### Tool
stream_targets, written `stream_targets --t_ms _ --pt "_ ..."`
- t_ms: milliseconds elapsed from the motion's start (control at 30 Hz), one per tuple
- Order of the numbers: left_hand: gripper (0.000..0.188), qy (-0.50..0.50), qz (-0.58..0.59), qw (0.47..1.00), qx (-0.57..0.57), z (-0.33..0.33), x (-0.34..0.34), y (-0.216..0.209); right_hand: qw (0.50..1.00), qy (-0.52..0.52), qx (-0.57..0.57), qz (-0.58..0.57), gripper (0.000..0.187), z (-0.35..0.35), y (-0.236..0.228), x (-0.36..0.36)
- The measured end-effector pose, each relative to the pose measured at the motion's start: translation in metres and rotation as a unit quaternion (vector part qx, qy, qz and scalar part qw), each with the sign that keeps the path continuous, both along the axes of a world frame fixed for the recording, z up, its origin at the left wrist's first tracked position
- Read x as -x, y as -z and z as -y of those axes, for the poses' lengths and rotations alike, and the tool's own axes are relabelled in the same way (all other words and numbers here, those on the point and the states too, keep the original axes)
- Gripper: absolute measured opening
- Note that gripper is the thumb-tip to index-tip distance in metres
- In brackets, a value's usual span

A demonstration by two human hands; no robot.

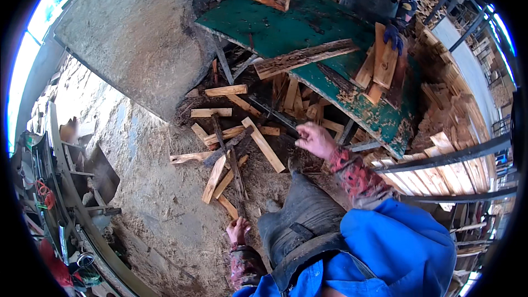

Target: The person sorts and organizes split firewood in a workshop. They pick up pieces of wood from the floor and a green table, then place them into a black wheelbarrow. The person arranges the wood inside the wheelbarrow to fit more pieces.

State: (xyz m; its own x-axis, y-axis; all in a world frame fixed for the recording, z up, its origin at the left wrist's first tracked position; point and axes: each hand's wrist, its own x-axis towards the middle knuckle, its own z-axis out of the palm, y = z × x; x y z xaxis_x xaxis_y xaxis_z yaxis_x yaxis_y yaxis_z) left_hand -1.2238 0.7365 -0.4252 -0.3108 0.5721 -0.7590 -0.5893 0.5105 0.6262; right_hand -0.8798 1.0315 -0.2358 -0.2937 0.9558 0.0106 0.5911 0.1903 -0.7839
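Note:
My left hand [238, 231] hangs low with its fingers curled. Its fingertips meet the lower end of a long dark bark-edged strip [236, 175] in the picture; whether they grip it I cannot tell. My right hand [315, 139] is raised beside the near edge of a green-topped table [242, 19], fingers loosely bent and apart, nothing seen in them. Between and ahead of my hands, several short sawn wood pieces [264, 146] lie crisscrossed on the sawdust-covered floor [165, 214]. A bark-edged board [308, 58] rests across the table's near edge.
Across the table a person's gloved hand [393, 37] rests on wood boards [386, 63]. A large dusty slab [137, 33] lies at upper left. Metal rails [456, 157] and stacked boards [451, 179] stand at right. Machinery with a curved edge [71, 187] lines the left.

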Motion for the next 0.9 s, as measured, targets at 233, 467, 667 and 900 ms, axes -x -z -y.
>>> stream_targets --t_ms 233,467,667,900 --pt "0.025 0.04 0.038 0.996 0.067 0.02 -0.055 0.025 0.959 -0.056 -0.193 0.197 0.077 -0.203 -0.007 0.003" --pt "0.019 -0.013 0.035 0.993 0.114 -0.051 -0.107 0.017 0.888 -0.169 -0.114 0.413 0.092 -0.309 -0.006 0.003" --pt "0.018 0.023 -0.013 1.0 -0.002 -0.146 -0.119 -0.024 0.887 -0.247 -0.168 0.353 0.076 -0.324 -0.01 0.017" --pt "0.033 0.157 -0.076 0.977 -0.121 -0.265 -0.135 -0.059 0.906 -0.324 -0.148 0.23 0.077 -0.262 -0.07 0.103"
